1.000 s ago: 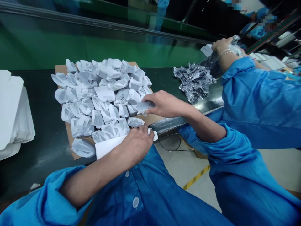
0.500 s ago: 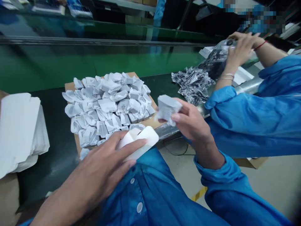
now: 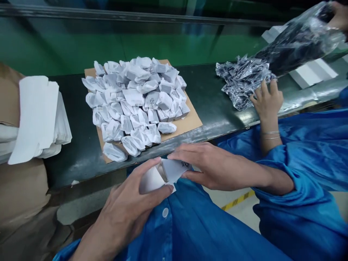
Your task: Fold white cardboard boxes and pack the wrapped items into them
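My left hand (image 3: 136,203) is closed around a small white box (image 3: 150,180), thumb in front and fingers behind. The box's end facing right is open. In my right hand (image 3: 212,165) is a small packet wrapped in white paper (image 3: 175,169), with a printed mark on it. The packet touches the open end of the box; how far it is inside I cannot tell. Both hands are just in front of the bench edge, above my lap. Behind them, many similar wrapped packets (image 3: 133,96) lie heaped on a cardboard sheet (image 3: 187,123).
Flat white box blanks (image 3: 35,116) are stacked at the left beside brown cardboard (image 3: 21,185). On the right, a co-worker's hand (image 3: 269,98) touches a pile of clear plastic-wrapped dark items (image 3: 241,79); another hand holds a large plastic bag (image 3: 299,43). A green wall (image 3: 81,47) runs behind the bench.
My right hand has brought the wrapped packet left and down to the box in my left hand. The view has tilted downward. The co-worker's hands have moved apart.
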{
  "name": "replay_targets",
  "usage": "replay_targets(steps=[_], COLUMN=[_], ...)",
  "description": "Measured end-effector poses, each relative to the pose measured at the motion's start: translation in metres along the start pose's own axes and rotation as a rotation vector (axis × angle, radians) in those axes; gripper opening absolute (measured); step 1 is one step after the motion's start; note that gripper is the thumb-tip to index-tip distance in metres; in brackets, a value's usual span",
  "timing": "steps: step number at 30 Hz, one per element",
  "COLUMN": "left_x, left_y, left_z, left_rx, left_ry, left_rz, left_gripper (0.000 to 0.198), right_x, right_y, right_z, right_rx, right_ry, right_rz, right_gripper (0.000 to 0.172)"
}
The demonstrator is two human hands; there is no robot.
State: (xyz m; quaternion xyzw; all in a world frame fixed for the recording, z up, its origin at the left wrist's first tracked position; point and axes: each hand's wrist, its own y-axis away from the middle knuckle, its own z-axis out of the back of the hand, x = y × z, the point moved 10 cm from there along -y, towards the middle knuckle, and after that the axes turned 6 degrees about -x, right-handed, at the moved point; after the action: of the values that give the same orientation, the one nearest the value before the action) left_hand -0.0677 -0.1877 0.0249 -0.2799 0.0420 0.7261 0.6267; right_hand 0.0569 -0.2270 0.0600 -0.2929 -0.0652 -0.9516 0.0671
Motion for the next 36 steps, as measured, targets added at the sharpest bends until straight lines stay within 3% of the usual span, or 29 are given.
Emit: replay_targets(steps=[4, 8, 10, 12, 15, 18, 23, 27, 31, 34, 36], left_x=[-0.009, -0.010, -0.010, -0.012, -0.004, 0.007, 0.005, 0.004, -0.023, -0.046, -0.064], left_y=[0.004, 0.009, 0.015, 0.020, 0.020, 0.019, 0.020, 0.013, -0.021, -0.046, -0.049], left_z=[-0.022, -0.025, -0.028, -0.034, -0.036, -0.029, -0.035, -0.033, -0.013, 0.010, 0.021], left_rx=[0.101, 0.018, -0.017, -0.021, -0.096, -0.252, -0.296, -0.314, -0.341, -0.390, -0.423], left_ry=[-0.155, -0.268, -0.255, -0.202, -0.077, 0.069, 0.051, -0.162, -0.306, -0.311, -0.251], left_rz=[-0.026, -0.027, -0.036, -0.046, 0.063, 0.197, 0.206, 0.176, 0.001, -0.072, -0.170], left_gripper=[0.055, 0.059, 0.058, 0.056, 0.049, 0.061, 0.084, 0.088, 0.066, 0.053, 0.052], right_x=[0.017, 0.033, 0.039, 0.040, 0.031, 0.017, -0.009, -0.015, -0.033, -0.066, -0.093], right_y=[0.003, -0.003, -0.004, -0.002, -0.003, -0.008, 0.000, 0.003, 0.005, 0.019, 0.038], right_z=[-0.027, -0.032, -0.033, -0.044, -0.055, -0.048, -0.048, -0.051, -0.045, -0.013, 0.038], right_rx=[0.107, -0.019, -0.029, 0.078, 0.149, -0.019, -0.168, -0.348, -0.595, -0.771, -0.983], right_ry=[0.334, 0.519, 0.509, 0.424, 0.335, 0.154, -0.482, -0.435, -0.513, -0.653, -0.610], right_rz=[0.166, 0.252, 0.277, 0.299, 0.233, 0.100, -0.149, -0.206, -0.319, -0.434, -0.412], right_gripper=[0.026, 0.035, 0.035, 0.028, 0.023, 0.030, 0.044, 0.053, 0.044, 0.042, 0.042])
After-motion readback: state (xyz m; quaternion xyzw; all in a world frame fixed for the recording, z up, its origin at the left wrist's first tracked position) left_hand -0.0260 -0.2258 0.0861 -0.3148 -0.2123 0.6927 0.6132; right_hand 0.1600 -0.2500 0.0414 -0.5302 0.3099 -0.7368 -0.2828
